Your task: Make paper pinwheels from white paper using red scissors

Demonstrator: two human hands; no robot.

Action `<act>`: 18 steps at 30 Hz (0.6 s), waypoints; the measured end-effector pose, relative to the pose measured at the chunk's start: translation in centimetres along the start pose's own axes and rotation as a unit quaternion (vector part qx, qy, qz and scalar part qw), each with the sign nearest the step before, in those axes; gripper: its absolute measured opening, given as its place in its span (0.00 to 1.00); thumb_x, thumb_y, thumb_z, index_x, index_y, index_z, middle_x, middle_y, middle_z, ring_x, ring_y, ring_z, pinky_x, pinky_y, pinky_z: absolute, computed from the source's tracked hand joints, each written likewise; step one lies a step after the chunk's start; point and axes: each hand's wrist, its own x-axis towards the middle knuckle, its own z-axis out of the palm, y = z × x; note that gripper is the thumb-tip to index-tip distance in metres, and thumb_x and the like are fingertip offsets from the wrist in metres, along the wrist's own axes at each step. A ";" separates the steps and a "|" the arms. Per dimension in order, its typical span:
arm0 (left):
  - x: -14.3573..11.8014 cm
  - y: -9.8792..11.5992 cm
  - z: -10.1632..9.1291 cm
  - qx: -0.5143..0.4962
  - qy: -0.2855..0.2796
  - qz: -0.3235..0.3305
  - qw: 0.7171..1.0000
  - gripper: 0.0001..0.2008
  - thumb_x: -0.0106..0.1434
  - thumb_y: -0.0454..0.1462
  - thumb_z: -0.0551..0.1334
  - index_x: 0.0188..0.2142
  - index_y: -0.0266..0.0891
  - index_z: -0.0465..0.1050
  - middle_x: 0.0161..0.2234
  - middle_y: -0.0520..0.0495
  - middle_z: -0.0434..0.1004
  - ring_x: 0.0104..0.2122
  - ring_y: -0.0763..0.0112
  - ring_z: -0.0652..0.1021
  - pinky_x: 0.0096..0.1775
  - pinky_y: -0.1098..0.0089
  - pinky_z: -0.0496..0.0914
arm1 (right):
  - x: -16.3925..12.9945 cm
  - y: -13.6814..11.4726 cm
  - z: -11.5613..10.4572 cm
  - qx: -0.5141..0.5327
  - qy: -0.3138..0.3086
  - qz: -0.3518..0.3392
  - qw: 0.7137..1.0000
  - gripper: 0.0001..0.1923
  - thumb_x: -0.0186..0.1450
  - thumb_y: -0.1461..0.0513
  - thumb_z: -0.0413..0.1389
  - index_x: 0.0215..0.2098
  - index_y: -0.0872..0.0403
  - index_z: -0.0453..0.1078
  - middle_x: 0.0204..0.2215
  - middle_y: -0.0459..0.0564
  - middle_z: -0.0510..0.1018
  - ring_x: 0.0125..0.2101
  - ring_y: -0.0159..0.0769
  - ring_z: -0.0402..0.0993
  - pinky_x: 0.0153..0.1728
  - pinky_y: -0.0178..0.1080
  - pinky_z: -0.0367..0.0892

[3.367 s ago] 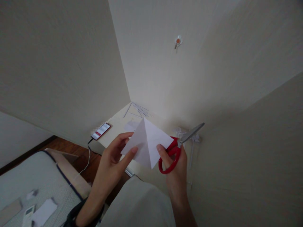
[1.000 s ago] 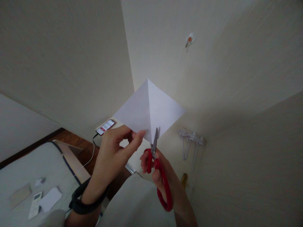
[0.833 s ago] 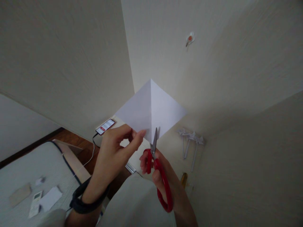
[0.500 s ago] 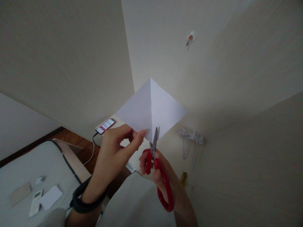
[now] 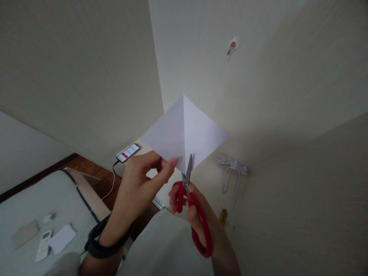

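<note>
My left hand (image 5: pixel 140 184) pinches a creased square of white paper (image 5: pixel 169 132) by its lower-left edge, thumb over the near face. My right hand (image 5: pixel 209 214) is clamped on one pair of red-handled scissors (image 5: pixel 191 198), thumb through the larger loop, fingers curled in the other. The blades are parted around the square's lowest corner, just beside my left thumb. The square hangs in the air above the white desk (image 5: pixel 211 176), corner up, its crease running from top corner to bottom.

One black wristband (image 5: pixel 100 242) circles my left wrist. Close behind my right wrist an amber cylinder (image 5: pixel 223 217) is partly hidden. Farther right, near the wall, lie three paper pinwheels (image 5: pixel 234 166) on sticks.

Walls box the desk in behind and to the right, so my freer room is upward and toward me. At its left edge rests one smartphone (image 5: pixel 128 152), its cable (image 5: pixel 113 182) dropping past the edge. Beyond that gap, the mattress (image 5: pixel 28 203) bears one remote control (image 5: pixel 44 244), white paper (image 5: pixel 62 238), a beige rectangle (image 5: pixel 25 234) and one small crumpled piece (image 5: pixel 48 218). One hook (image 5: pixel 232 45) sits high on the back wall.
</note>
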 end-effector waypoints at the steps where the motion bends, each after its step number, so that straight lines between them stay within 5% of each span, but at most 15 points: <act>1: 0.0 0.0 0.0 0.000 -0.003 0.000 1.000 0.16 0.60 0.34 0.63 0.17 0.39 0.66 0.15 0.59 0.66 0.16 0.81 0.66 0.19 0.77 0.59 | 0.0 0.1 0.0 0.001 -0.003 -0.003 1.000 0.28 0.63 0.37 0.46 0.39 0.51 0.63 0.34 0.50 0.69 0.33 0.37 0.67 0.33 0.39 0.65; 18: 0.0 -0.3 0.0 -0.019 -0.019 0.014 1.000 0.15 0.60 0.32 0.62 0.18 0.38 0.65 0.15 0.60 0.65 0.16 0.82 0.65 0.19 0.78 0.58 | 0.4 0.1 0.1 0.036 0.000 0.008 0.999 0.28 0.62 0.37 0.47 0.36 0.53 0.61 0.33 0.52 0.69 0.30 0.36 0.65 0.30 0.39 0.62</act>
